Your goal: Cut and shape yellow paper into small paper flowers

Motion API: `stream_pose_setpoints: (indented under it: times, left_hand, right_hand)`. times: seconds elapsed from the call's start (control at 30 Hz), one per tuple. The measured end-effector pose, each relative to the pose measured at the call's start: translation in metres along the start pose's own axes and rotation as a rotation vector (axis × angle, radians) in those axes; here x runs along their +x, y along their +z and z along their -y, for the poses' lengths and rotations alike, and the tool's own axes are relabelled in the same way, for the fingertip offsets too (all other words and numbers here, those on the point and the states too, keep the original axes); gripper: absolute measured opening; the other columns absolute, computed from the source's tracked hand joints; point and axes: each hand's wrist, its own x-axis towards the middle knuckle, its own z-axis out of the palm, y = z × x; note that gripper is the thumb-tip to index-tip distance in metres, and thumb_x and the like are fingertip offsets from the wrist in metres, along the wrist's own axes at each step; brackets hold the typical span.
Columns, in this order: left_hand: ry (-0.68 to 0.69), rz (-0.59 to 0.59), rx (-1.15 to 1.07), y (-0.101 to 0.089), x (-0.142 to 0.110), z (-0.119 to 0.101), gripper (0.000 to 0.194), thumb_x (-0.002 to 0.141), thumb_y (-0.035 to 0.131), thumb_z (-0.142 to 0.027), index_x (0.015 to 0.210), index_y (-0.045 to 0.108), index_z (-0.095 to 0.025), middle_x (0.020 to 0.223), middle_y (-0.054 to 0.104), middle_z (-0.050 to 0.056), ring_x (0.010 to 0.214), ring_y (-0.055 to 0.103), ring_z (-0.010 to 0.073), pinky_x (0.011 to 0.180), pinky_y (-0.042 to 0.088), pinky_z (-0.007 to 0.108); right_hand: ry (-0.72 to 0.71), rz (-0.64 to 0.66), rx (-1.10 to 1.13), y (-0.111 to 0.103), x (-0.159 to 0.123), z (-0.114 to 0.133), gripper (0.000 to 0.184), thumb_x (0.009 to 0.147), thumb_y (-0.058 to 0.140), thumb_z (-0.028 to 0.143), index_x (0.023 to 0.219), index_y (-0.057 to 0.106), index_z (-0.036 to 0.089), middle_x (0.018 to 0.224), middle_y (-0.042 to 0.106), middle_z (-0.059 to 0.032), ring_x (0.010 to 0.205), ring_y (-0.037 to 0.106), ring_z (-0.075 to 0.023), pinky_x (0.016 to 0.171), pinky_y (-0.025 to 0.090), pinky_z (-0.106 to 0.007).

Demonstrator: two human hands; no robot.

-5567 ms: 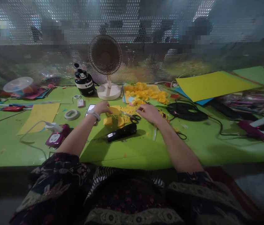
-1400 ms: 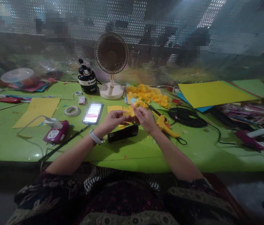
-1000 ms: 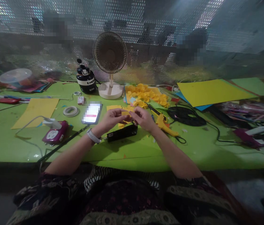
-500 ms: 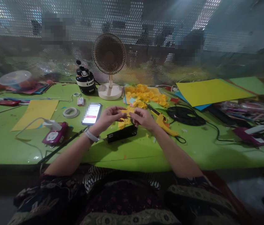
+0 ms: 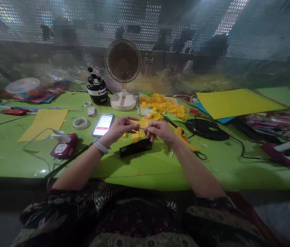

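Over the green table, my left hand (image 5: 123, 128), with a pale watch band on its wrist, has thumb and fingers closed at the edge of a piece of yellow paper (image 5: 144, 123). Facing it from the right, my right hand (image 5: 160, 131) has its fingertips pinched together; what they hold is too small to make out. Below both hands lies a long black object (image 5: 134, 148), with small yellow paper pieces (image 5: 136, 136) just behind it. A yellow glue gun (image 5: 186, 140) rests beside my right wrist. Folded yellow paper flowers (image 5: 160, 103) are heaped beyond the hands.
A lit phone (image 5: 103, 125), a tape roll (image 5: 80, 123) and a purple power socket (image 5: 64, 146) lie to the left. Behind stand a black bottle (image 5: 97, 92) and a fan (image 5: 123, 101). Rightward are a black disc (image 5: 206, 129), cables and yellow sheets (image 5: 234, 103).
My right fingertips have drawn slightly away from my left ones, widening the gap between the hands. The whole view has shifted a little, so table items appear farther right.
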Motion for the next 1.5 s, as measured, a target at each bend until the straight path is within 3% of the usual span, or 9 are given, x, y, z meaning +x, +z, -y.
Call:
stream_pose_setpoints:
  times: [0.23,0.4,0.6,0.83,1.0,1.17,1.23,1.37,1.5]
  left_hand:
    - [-0.037,0.025,-0.015,0.005,-0.001,0.000,0.047,0.071,0.085,-0.035,0.108,0.066,-0.012,0.079,0.075,0.005,0.076,0.073,0.0153,0.067,0.058,0.024]
    - [-0.037,0.068,0.015,0.008,-0.003,0.001,0.057,0.073,0.083,-0.034,0.121,0.061,-0.013,0.084,0.076,0.006,0.079,0.074,0.0162,0.068,0.058,0.025]
    - [-0.034,0.054,0.019,0.005,-0.002,-0.003,0.052,0.070,0.085,-0.034,0.112,0.064,-0.012,0.078,0.075,0.005,0.076,0.074,0.0158,0.069,0.058,0.026]
    - [0.021,-0.110,-0.009,-0.013,0.002,-0.011,0.046,0.069,0.086,-0.035,0.106,0.068,-0.013,0.086,0.077,0.008,0.079,0.073,0.0160,0.074,0.057,0.027]
    - [-0.005,-0.076,-0.129,0.005,-0.001,-0.003,0.040,0.080,0.075,-0.049,0.100,0.071,-0.015,0.098,0.076,0.009,0.091,0.072,0.0170,0.081,0.057,0.030]
    - [-0.008,-0.067,-0.170,0.017,-0.003,0.001,0.036,0.074,0.080,-0.046,0.080,0.068,-0.013,0.080,0.070,0.001,0.074,0.068,0.0108,0.081,0.056,0.028]
    - [-0.034,-0.078,-0.172,0.013,-0.003,-0.001,0.037,0.074,0.080,-0.047,0.078,0.065,-0.013,0.076,0.069,0.001,0.071,0.067,0.0105,0.077,0.056,0.026]
    - [-0.117,-0.040,-0.179,0.003,-0.001,-0.006,0.038,0.071,0.082,-0.046,0.078,0.064,-0.014,0.072,0.068,0.001,0.068,0.065,0.0099,0.066,0.053,0.022]
    - [-0.212,0.068,-0.151,0.000,0.000,-0.006,0.037,0.068,0.085,-0.043,0.076,0.065,-0.012,0.067,0.066,0.001,0.062,0.063,0.0080,0.061,0.052,0.019]
  right_hand:
    - [0.034,0.034,-0.003,0.000,0.001,-0.003,0.027,0.072,0.073,0.039,0.066,0.062,0.015,0.053,0.065,0.0008,0.038,0.054,-0.0087,0.039,0.042,-0.020]
    - [-0.002,0.043,-0.018,0.003,0.003,-0.007,0.031,0.074,0.073,0.041,0.064,0.058,0.017,0.053,0.063,0.0012,0.039,0.055,-0.0086,0.040,0.045,-0.020]
    - [-0.009,0.022,-0.022,0.005,0.001,-0.004,0.032,0.073,0.074,0.042,0.063,0.056,0.017,0.050,0.060,0.0028,0.039,0.053,-0.0079,0.040,0.045,-0.020]
    - [-0.013,-0.142,0.108,0.005,0.000,0.001,0.035,0.068,0.077,0.046,0.061,0.057,0.018,0.048,0.059,0.0033,0.036,0.051,-0.0074,0.035,0.036,-0.018]
    - [0.003,-0.165,0.172,0.018,-0.001,0.000,0.040,0.070,0.077,0.054,0.070,0.064,0.016,0.061,0.068,-0.0009,0.041,0.058,-0.0084,0.039,0.041,-0.018]
    - [0.014,-0.031,0.061,0.027,-0.006,-0.002,0.042,0.076,0.070,0.057,0.070,0.064,0.015,0.065,0.069,-0.0033,0.047,0.063,-0.0113,0.043,0.044,-0.020]
    - [-0.060,-0.007,-0.060,0.022,-0.008,-0.002,0.036,0.080,0.068,0.051,0.077,0.066,0.016,0.066,0.068,-0.0031,0.052,0.064,-0.0127,0.050,0.049,-0.024]
    - [-0.383,-0.167,-0.322,0.007,-0.008,-0.003,0.023,0.082,0.067,0.031,0.101,0.069,0.018,0.072,0.065,-0.0001,0.059,0.060,-0.0117,0.058,0.051,-0.026]
    - [-0.603,-0.110,-0.462,0.003,-0.004,-0.006,0.021,0.085,0.066,0.025,0.105,0.074,0.023,0.081,0.066,-0.0019,0.067,0.059,-0.0130,0.062,0.051,-0.027]
